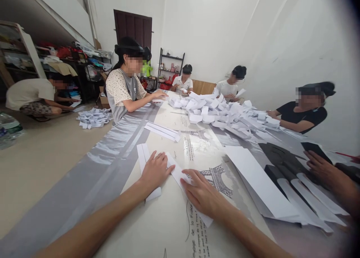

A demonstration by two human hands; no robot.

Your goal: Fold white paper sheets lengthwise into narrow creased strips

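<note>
A folded white paper strip (176, 172) lies slantwise on the table in front of me, running under both hands. My left hand (156, 170) has its fingers and thumb closed about the strip's upper end. Along its right edge, my right hand (198, 192) grips it with curled fingers; the thumb is partly hidden. The strip's lower end (206, 219) sticks out below the right wrist. Beneath my left hand lies another creased white strip (143, 153), partly covered. One more creased strip (162, 131) rests a little farther up the table.
A heap of folded white papers (208, 108) covers the far table. On the right lie a stack of long white sheets (255, 179) and dark-backed strips (298, 190), with a co-worker's hand (320, 166) beside them. Several people sit around; one crouches by a paper pile (94, 117).
</note>
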